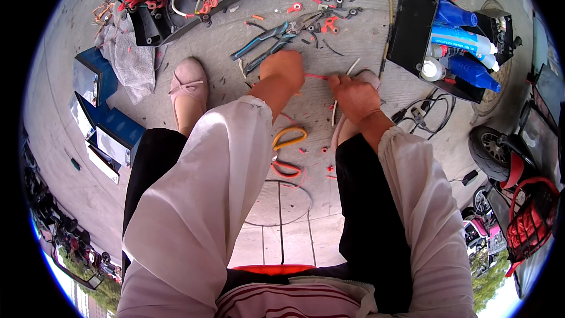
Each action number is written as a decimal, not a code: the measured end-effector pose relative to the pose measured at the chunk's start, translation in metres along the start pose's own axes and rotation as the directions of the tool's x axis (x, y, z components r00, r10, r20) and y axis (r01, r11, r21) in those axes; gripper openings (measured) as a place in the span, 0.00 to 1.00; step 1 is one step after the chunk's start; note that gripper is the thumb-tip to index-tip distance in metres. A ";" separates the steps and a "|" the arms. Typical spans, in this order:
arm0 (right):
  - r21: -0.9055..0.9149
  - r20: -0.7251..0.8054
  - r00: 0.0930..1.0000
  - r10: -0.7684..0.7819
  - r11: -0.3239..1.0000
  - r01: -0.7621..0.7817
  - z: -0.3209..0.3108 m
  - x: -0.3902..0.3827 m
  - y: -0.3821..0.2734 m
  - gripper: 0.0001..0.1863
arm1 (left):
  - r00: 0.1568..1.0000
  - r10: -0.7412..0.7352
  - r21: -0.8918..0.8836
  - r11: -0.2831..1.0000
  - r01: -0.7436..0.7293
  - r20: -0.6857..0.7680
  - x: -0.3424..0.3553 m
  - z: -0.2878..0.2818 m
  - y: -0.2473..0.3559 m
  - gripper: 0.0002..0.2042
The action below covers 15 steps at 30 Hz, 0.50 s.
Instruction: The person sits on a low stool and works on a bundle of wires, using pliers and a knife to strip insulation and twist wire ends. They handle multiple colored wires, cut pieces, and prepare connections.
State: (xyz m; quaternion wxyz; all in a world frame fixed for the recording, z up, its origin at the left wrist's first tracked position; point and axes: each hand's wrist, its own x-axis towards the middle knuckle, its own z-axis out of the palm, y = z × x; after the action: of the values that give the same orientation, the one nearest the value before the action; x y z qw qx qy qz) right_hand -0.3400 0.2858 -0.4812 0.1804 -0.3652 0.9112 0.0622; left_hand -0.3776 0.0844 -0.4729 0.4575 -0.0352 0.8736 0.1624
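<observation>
Running between the two hands (pixel 356 99) is a thin red wire (pixel 316 76).

From the wearer's head, the one wide fisheye view looks steeply down, close above the pink, dark-red-striped shirt (pixel 288 304), past loose white sleeves (pixel 200 200) to grey concrete ground (pixel 323 200).

Outdoors, daylight. Grey concrete floor (pixel 53 123), grooved, thin dark lines. Round floor cover (pixel 487 108) at right, partly hidden. Parked two-wheelers (pixel 59 218) along left edge, blurry; dark wheel (pixel 493 152) nearby at right. Green trees (pixel 106 294) both lower corners, bright sky (pixel 507 295), pale building (pixel 75 295) lower left.
</observation>
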 end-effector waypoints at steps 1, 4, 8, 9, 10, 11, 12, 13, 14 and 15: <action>0.017 0.004 1.000 0.006 1.000 -0.006 0.001 0.000 0.002 0.05 | 0.995 0.102 0.167 0.981 -0.099 -0.010 -0.003 0.002 0.005 0.14; 0.075 0.027 1.000 0.016 0.997 -0.018 -0.002 -0.001 0.001 0.05 | 0.959 0.274 0.497 0.824 -0.273 0.073 -0.021 0.000 0.023 0.11; 0.107 0.036 0.999 0.019 0.994 -0.022 -0.010 0.000 0.001 0.07 | 0.952 0.269 0.489 0.817 -0.306 0.145 -0.025 -0.006 0.045 0.10; 0.118 0.030 0.999 0.019 0.993 -0.022 -0.011 0.000 0.001 0.08 | 0.972 0.219 0.437 0.868 -0.235 0.088 -0.023 -0.002 0.048 0.10; 0.115 0.032 0.999 0.021 0.993 -0.024 -0.012 0.000 0.002 0.08 | 0.986 0.164 0.379 0.910 -0.165 0.034 -0.020 0.004 0.050 0.10; 0.115 0.034 0.999 0.024 0.993 -0.027 -0.011 0.000 0.001 0.09 | 0.994 0.105 0.317 0.944 -0.095 -0.014 -0.019 0.008 0.053 0.10; 0.114 0.036 0.999 0.027 0.993 -0.031 -0.010 -0.001 0.001 0.09 | 0.998 0.067 0.235 0.970 -0.063 -0.010 -0.017 0.012 0.053 0.10; 0.117 0.036 0.999 0.026 0.993 -0.030 -0.010 -0.002 0.002 0.09 | 1.000 0.029 0.151 0.988 -0.028 -0.002 -0.015 0.016 0.053 0.10; 0.121 0.035 0.999 0.023 0.992 -0.027 -0.010 -0.002 0.002 0.08 | 1.000 -0.011 0.066 0.998 0.010 0.009 -0.014 0.021 0.052 0.10; 0.125 0.035 0.999 0.019 0.992 -0.024 -0.010 -0.003 0.002 0.08 | 0.999 -0.035 0.055 0.998 0.035 -0.002 -0.011 0.026 0.053 0.10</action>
State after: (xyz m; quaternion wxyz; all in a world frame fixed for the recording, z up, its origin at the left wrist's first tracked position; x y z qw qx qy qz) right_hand -0.3421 0.2863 -0.4710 0.2176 -0.3422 0.9140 0.0129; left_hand -0.3614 0.1421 -0.4644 0.4608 -0.0381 0.8771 0.1303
